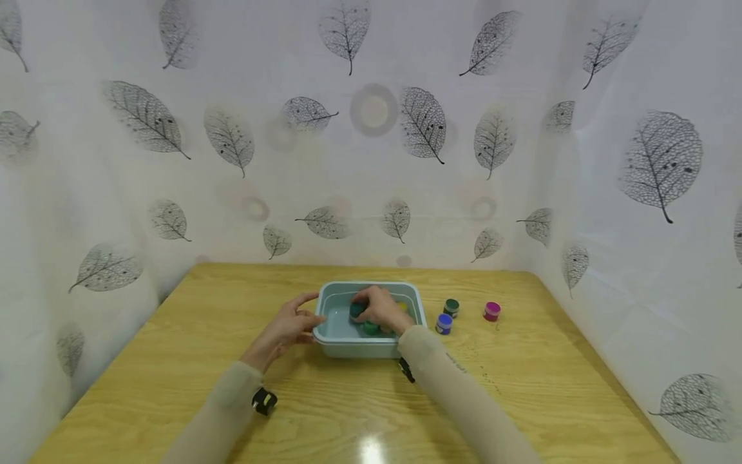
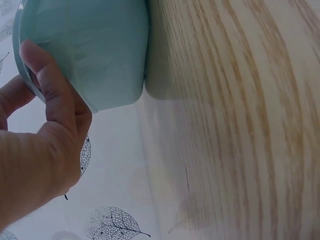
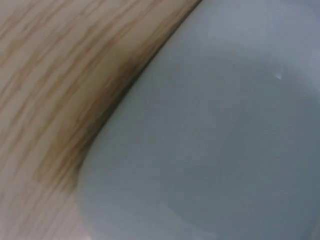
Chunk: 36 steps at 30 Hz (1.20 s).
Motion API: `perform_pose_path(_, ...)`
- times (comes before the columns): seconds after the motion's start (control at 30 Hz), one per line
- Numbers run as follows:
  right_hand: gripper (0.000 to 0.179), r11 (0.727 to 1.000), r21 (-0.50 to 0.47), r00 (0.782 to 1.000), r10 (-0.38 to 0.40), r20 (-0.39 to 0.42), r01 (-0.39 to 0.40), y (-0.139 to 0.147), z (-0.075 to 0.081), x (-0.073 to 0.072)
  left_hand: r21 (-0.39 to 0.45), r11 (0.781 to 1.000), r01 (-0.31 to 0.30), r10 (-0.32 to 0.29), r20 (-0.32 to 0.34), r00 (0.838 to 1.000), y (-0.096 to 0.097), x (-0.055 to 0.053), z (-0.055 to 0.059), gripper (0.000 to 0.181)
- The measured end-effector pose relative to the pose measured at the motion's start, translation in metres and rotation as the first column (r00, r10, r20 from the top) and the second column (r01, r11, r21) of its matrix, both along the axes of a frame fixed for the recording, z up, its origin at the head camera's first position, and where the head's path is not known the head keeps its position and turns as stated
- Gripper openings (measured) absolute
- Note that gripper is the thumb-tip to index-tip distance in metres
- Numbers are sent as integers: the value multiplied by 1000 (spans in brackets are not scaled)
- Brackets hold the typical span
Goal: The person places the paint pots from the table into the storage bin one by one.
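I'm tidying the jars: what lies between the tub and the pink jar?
The blue jar and dark green jar; the head view shows them between tub and pink jar.

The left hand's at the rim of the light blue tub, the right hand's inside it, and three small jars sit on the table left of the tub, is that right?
Not quite: the blue jar, dark green jar and magenta jar sit on the table right of the tub, as the head view shows. The rest is correct: left hand at the rim, right hand inside.
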State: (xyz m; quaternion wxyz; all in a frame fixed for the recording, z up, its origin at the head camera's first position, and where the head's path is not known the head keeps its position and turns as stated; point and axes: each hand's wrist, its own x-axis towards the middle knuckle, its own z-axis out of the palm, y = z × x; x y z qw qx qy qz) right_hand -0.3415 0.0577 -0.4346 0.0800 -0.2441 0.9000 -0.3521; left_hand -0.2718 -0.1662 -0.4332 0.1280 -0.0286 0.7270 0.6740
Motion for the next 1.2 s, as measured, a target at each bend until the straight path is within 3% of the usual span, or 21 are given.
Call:
perform_pose_path(0.33,39,1000,17,1000,5,-5,-5,-2,2,-1,-4,1000,3,-3,-9,1000,-1,0,4,71)
perform_pose_path(0.6,33,1000,-8,999,-27,17,27,-1,1,-5,-10,1000,9,-9,-4,1000,-1,0,5,71)
perform_pose_path(0.87,25,997,-25,998,-70,-11,69,1,5,-1,-17,1000,12,-12,-14,1000,1,-1,9,71)
perform_pose_path(1.2,26,996,-77,999,-53,9,54,9,1,1,-14,1000,28,-28,-19,999,-1,3,4,71)
